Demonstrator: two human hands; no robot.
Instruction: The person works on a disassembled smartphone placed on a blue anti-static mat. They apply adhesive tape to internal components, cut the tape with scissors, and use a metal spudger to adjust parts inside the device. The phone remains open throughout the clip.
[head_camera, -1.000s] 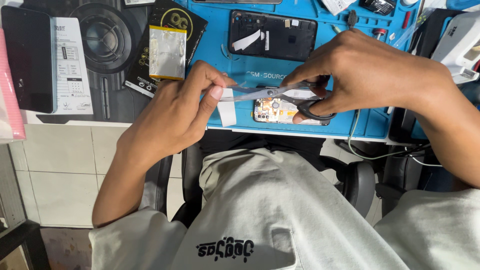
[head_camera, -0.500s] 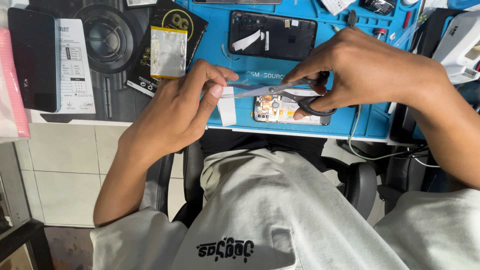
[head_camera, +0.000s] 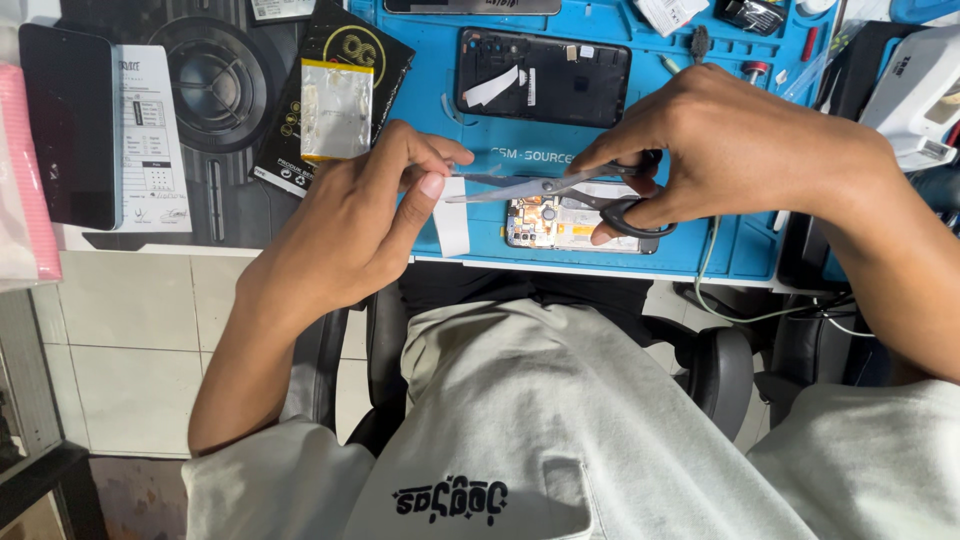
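Over the blue mat (head_camera: 700, 250), I see both hands meeting just above the table edge. My left hand (head_camera: 350, 230) has its grip clenched on a white strip (head_camera: 452, 215), thumb and forefinger pinching its upper end so the rest hangs flat and taut; I judge that keeps the thin, limp strip steady for the blades. My right hand (head_camera: 730, 150) has its grip closed through the dark loops of the scissors (head_camera: 560, 190), fingers curled in the handles. The blades are slim bright steel, parted a little, with their tips right at the pinched end of the strip. Whether they touch it I cannot tell.

Under the scissors lies an opened phone (head_camera: 575, 222), its board and gold-coloured parts bared, lying flat near the mat's front edge, probably kept close for the work. Farther back rests a black back cover (head_camera: 545, 75), glossy, with a white slip stuck on it. Left of the mat a silvery foil pouch (head_camera: 336, 108) sits on a black packet, and a dark phone (head_camera: 70, 125) lies beside a printed sheet.
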